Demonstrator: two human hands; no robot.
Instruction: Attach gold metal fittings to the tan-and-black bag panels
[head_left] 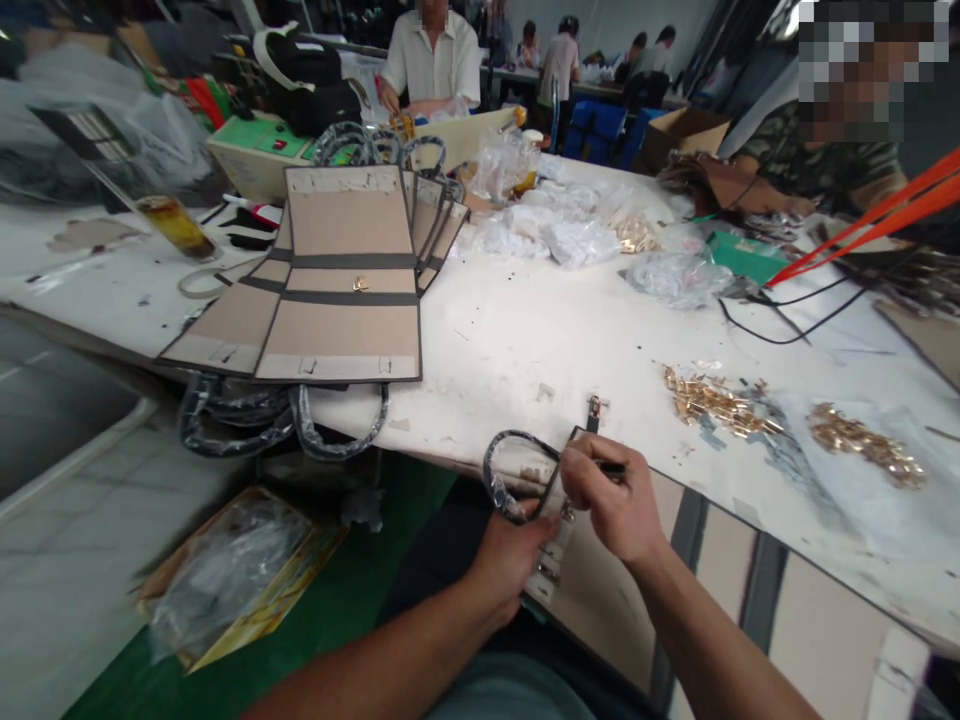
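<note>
A beige bag panel [607,590] with dark trim bands lies slanting over the table's front edge and my lap. My left hand [506,560] grips its left end, where a pale strip [551,560] carries small metal prongs. A plastic-wrapped bag handle [491,470] loops out beside that hand. My right hand [611,495] is closed over the same end, its fingers curled round a slim dark tool [613,468] whose kind I cannot make out. Just beyond, a dark strap with a metal clasp [595,408] rests on the tabletop.
Stacked bag panels [345,335] with wrapped handles lie at the left. Gold metal parts [720,405] and a second gold heap [870,445] are on the right. Plastic bags [577,235] spread behind. A carton [232,570] stands on the floor. Co-workers sit across the table and at right.
</note>
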